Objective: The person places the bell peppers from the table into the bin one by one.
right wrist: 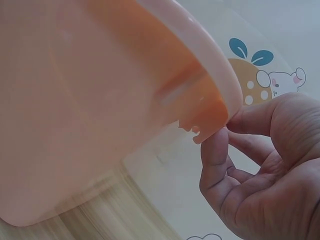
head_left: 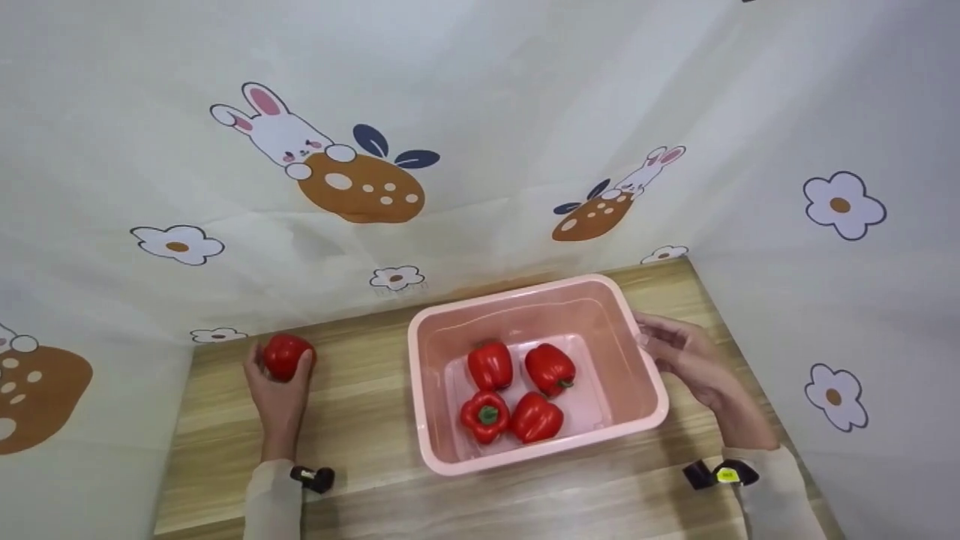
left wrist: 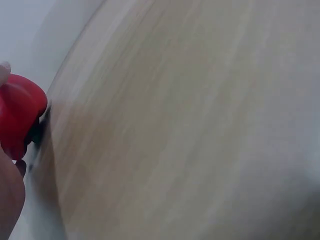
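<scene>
My left hand (head_left: pixel 279 401) grips a red bell pepper (head_left: pixel 285 355) at the left of the table, thumb on its right side and fingers on its left. In the left wrist view the pepper (left wrist: pixel 20 112) shows at the left edge, its dark stem toward the tabletop. With thumb and fingers my right hand (right wrist: pixel 265 165) pinches the rim of the pink basin (right wrist: pixel 215 65) at its right side. Inside the basin (head_left: pixel 525 459), several red bell peppers (head_left: pixel 536 417) lie together on the bottom, one with its green stem facing up.
The wood-grain table (head_left: pixel 360 405) runs up to a pale curtain (head_left: pixel 495 135) printed with rabbits and flowers, which closes in the back and both sides. A band with a small dark device (head_left: pixel 313 478) sits on the left wrist, and a similar device (head_left: pixel 701 475) on the right.
</scene>
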`<state>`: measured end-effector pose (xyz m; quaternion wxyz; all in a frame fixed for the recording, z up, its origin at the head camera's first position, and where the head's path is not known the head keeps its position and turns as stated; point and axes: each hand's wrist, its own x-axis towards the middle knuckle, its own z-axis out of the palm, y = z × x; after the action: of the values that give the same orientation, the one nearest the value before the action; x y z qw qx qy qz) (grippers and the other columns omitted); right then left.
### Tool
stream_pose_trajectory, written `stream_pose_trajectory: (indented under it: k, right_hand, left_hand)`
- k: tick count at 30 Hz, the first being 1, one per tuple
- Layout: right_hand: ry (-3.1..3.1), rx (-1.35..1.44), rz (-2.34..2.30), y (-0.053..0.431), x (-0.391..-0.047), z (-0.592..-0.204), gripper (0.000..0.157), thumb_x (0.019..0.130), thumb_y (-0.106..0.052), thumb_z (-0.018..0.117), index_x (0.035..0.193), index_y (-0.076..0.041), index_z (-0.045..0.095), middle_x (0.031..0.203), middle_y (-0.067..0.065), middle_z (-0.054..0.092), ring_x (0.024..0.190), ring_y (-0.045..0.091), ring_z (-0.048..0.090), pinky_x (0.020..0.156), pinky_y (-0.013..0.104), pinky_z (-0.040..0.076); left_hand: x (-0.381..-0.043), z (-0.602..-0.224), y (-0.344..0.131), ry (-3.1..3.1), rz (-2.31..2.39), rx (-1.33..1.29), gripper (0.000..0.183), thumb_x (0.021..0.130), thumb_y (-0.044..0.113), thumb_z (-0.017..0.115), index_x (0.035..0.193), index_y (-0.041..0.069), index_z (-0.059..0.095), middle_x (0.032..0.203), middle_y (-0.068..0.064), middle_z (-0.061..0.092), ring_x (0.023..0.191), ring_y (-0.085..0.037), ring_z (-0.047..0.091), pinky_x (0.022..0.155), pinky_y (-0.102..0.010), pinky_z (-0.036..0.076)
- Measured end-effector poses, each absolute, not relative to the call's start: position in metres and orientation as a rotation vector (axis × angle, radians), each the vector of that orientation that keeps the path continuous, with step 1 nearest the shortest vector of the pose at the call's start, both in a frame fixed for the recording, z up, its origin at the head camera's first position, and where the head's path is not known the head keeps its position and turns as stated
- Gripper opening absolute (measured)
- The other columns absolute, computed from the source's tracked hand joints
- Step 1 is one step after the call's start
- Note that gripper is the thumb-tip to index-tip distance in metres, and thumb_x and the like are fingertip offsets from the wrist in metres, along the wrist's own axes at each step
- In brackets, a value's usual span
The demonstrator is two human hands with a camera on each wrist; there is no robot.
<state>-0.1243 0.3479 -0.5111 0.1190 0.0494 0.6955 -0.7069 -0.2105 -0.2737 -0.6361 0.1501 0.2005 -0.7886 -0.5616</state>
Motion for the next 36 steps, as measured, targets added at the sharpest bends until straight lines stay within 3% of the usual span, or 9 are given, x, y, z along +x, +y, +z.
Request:
stream_pose_trajectory:
  k: [6, 12, 17, 24, 36]
  right_hand:
    - [2.034, 0.147, -2.075, 0.35, -0.12, -0.509, 0.058, 0.105, -0.009, 0.064, 0.155, 0.011, 0.042, 0.116, -0.003, 0.075, 0.096, 0.011, 0.073, 0.078, 0.026, 0.064]
    - [2.028, 0.145, -2.077, 0.351, -0.119, -0.508, 0.06, 0.104, -0.009, 0.064, 0.155, 0.011, 0.04, 0.118, -0.004, 0.075, 0.098, 0.01, 0.073, 0.08, 0.026, 0.064]
    - [2.028, 0.167, -2.07, 0.35, -0.12, -0.509, 0.06, 0.104, -0.009, 0.065, 0.156, 0.009, 0.041, 0.118, -0.005, 0.075, 0.098, 0.01, 0.072, 0.081, 0.026, 0.064]
    - [2.03, 0.184, -2.064, 0.35, -0.121, -0.51, 0.059, 0.104, -0.009, 0.066, 0.155, 0.009, 0.042, 0.113, -0.003, 0.074, 0.094, 0.009, 0.071, 0.076, 0.024, 0.063]
    - [2.016, 0.168, -2.063, 0.347, -0.126, -0.513, 0.059, 0.105, -0.011, 0.065, 0.155, 0.009, 0.043, 0.111, -0.004, 0.073, 0.095, 0.009, 0.071, 0.078, 0.025, 0.063]
  left_hand:
    - [-0.214, -0.637, -0.267, -2.282, -1.61, 0.523, 0.09, 0.093, 0.029, 0.081, 0.165, 0.017, 0.028, 0.169, -0.016, 0.036, 0.155, -0.039, 0.035, 0.127, -0.064, 0.033]
    - [-0.209, -0.642, -0.265, -2.309, -1.519, 0.551, 0.082, 0.09, 0.025, 0.083, 0.158, 0.009, 0.041, 0.155, -0.022, 0.042, 0.143, -0.039, 0.044, 0.12, -0.064, 0.042]
    - [-0.201, -0.646, -0.268, -2.326, -1.512, 0.588, 0.076, 0.091, 0.024, 0.08, 0.154, 0.004, 0.042, 0.153, -0.021, 0.041, 0.139, -0.037, 0.046, 0.116, -0.062, 0.045]
    - [-0.189, -0.645, -0.27, -2.278, -1.591, 0.58, 0.071, 0.091, 0.018, 0.078, 0.152, 0.006, 0.043, 0.152, -0.02, 0.051, 0.139, -0.037, 0.051, 0.115, -0.061, 0.047]
    - [-0.166, -0.637, -0.267, -2.316, -1.538, 0.557, 0.069, 0.091, 0.012, 0.076, 0.153, 0.008, 0.046, 0.153, -0.018, 0.052, 0.14, -0.037, 0.05, 0.115, -0.064, 0.047]
